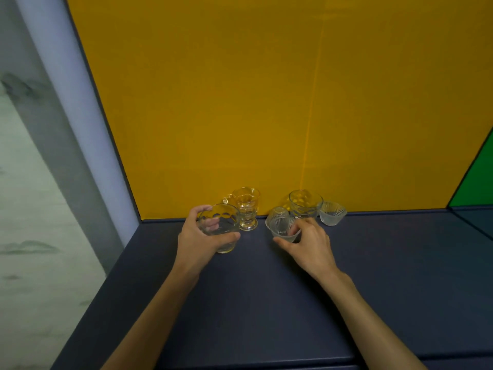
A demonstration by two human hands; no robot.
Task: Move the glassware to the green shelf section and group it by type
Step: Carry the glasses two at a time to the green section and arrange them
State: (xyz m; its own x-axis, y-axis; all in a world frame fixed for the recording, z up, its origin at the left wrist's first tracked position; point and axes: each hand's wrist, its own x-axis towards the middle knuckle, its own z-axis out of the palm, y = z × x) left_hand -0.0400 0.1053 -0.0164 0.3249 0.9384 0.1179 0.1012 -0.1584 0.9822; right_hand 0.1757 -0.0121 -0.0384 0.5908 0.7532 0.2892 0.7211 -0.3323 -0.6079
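My left hand (196,236) is wrapped around a clear dimpled tumbler (220,225), held just off the dark shelf. My right hand (306,243) grips a small ribbed glass cup (282,229) by its rim. A footed glass mug with a handle (246,208) stands against the yellow back panel. A small clear glass (277,213) sits just behind the ribbed cup. A second dimpled tumbler (304,204) and a second ribbed cup (332,212) stand to the right. A green section (477,182) shows at the far right edge.
The dark blue shelf board (253,303) runs from the yellow back panel (240,102) toward me. A pale upright post (80,116) bounds the shelf on the left. A divider edge separates the yellow bay from the green one at the right.
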